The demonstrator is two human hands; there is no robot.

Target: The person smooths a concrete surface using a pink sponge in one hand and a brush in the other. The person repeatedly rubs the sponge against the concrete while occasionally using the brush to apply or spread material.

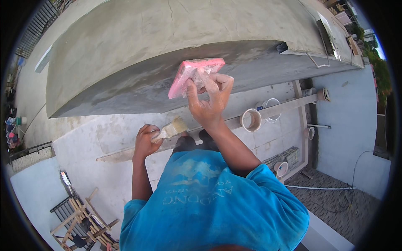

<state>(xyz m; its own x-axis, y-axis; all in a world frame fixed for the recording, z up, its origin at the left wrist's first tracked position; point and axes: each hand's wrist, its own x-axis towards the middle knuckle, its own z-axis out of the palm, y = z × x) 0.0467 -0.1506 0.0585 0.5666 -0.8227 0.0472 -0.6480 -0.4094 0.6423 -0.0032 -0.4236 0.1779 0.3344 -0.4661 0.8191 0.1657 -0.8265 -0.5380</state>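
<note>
My right hand (214,100) is raised in front of me, its fingers closed on the grip at the back of a pink plastering float (179,83) smeared with pale material. The float is up at the dark, damp-looking grey face (138,81) of a long concrete ledge. I cannot tell whether it touches that face. Lower and to the left, my left hand (145,141) is wrapped round the handle of a wide brush (172,128). Pale bristles on the brush point up to the right, apart from the ledge.
My feet stand by a long plank (278,108) running left to right. An open tub (251,120) is by the plank, with a white bucket (271,110) beyond. Another pail (281,168) sits lower right. Wooden sticks (79,219) are piled lower left. A bent metal rod (317,62) hangs from the ledge.
</note>
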